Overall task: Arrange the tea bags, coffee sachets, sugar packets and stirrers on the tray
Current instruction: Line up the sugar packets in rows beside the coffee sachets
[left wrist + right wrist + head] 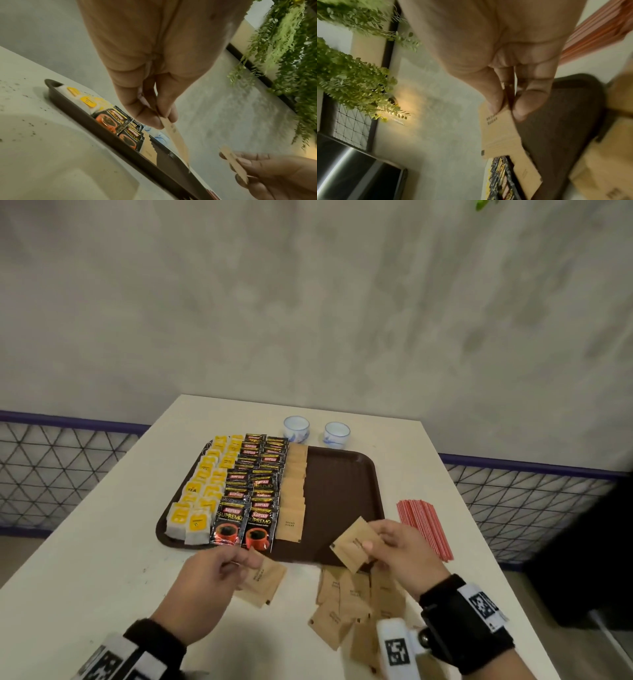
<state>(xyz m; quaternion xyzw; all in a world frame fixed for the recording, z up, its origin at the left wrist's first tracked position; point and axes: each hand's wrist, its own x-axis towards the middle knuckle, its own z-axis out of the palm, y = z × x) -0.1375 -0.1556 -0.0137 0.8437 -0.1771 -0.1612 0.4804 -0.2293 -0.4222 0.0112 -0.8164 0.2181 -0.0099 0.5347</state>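
A dark brown tray point(346, 484) lies on the white table. Its left half holds rows of yellow tea bags point(202, 494), black coffee sachets point(253, 491) and one column of brown sugar packets point(294, 491). My left hand point(219, 566) pinches a brown sugar packet point(262, 580) just in front of the tray's near edge; the same packet point(175, 136) shows edge-on in the left wrist view. My right hand point(394, 546) pinches another sugar packet point(354, 544) over the tray's near right corner, also seen as a packet point(498, 135) between thumb and fingers. Loose sugar packets point(346, 604) lie on the table under it.
Red stirrers point(424, 525) lie in a bundle on the table right of the tray. Two small white cups point(296, 429) point(337, 434) stand behind the tray. A wire-mesh railing point(61, 470) runs behind the table on both sides.
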